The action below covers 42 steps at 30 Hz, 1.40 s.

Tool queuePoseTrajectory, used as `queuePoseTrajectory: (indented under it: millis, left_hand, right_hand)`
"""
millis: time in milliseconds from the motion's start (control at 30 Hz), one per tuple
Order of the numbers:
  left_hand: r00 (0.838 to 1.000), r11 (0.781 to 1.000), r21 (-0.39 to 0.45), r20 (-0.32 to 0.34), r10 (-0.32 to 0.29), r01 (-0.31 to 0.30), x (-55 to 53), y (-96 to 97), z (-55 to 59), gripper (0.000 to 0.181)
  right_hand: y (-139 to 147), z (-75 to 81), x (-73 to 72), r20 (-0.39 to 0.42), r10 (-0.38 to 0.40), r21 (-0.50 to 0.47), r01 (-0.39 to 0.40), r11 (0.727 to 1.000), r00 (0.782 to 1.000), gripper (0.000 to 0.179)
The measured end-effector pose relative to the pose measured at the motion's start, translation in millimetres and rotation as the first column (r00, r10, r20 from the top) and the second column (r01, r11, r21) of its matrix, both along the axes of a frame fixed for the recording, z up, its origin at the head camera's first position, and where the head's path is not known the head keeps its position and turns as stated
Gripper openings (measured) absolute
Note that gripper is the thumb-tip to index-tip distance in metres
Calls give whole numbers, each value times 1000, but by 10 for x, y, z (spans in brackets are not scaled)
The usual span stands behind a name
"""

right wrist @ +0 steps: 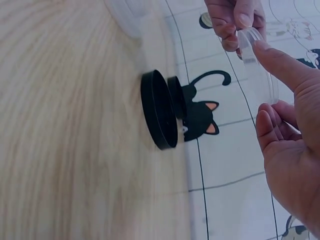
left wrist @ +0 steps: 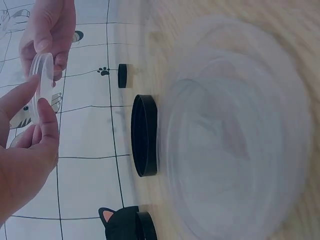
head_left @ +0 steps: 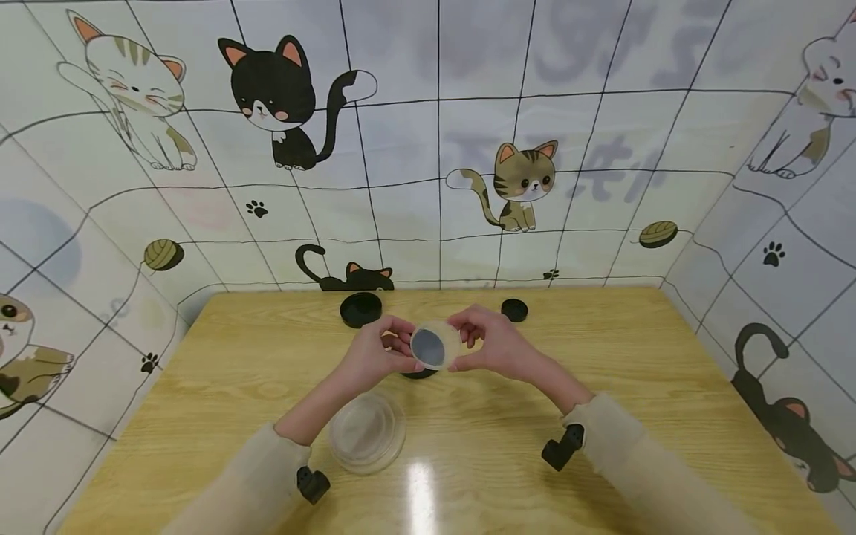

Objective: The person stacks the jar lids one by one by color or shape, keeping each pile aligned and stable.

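Note:
Between my two hands, raised above the table, is a small translucent round plastic lid (head_left: 428, 349) with a greyish centre. My left hand (head_left: 377, 349) pinches its left edge between thumb and fingers. At the opposite edge, my right hand (head_left: 495, 345) grips it the same way. The left wrist view shows the lid (left wrist: 44, 82) nearly edge-on, thin and ridged at the rim. Below the hands lies a black round lid (head_left: 420, 374), partly hidden by the held one. Larger clear plastic lids (head_left: 366, 435) overlap on the table under my left forearm.
A black round lid (head_left: 361, 309) lies at the back left of the wooden table (head_left: 602, 416), and a smaller black lid (head_left: 514, 310) at the back right. A cat-patterned cloth (head_left: 414, 148) rises behind the table and along both sides.

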<state>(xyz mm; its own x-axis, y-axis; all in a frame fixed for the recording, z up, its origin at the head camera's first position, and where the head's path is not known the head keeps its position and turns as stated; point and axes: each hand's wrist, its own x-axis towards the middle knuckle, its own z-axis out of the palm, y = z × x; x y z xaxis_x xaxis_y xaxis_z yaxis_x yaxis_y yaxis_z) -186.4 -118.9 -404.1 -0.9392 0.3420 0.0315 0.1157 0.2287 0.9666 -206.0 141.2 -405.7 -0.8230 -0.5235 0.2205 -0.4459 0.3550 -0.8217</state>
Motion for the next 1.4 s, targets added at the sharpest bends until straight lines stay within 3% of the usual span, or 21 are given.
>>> queuePoseTrajectory:
  millis: [233,400,900,1067,1400]
  left_hand:
    - [1000,999,-22,-5,23,-23,235,-247,-43,52]
    - [998,998,-45,33,53,-52,453,-424,-60,54]
    - [989,987,-101,58,133,-126,878,-855,-206,66]
    - [986,983,-105,59,158,-151,948,-937,-311,66]
    - [982,970,-161,25,188,-182,983,-990,-431,68]
  right_hand:
    - [-248,-71,112,-12,57,-11,-57,998,998,64]
    - [-438,-129,242,0,105,-9,-105,994,994,64]
    - [-938,-328,479,50,222,14,-223,975,974,64]
    - [-1038,-372,504,83,232,35,-235,971,969,62]
    - [-1131,-470,510,63,260,92,-265,960,963,56]
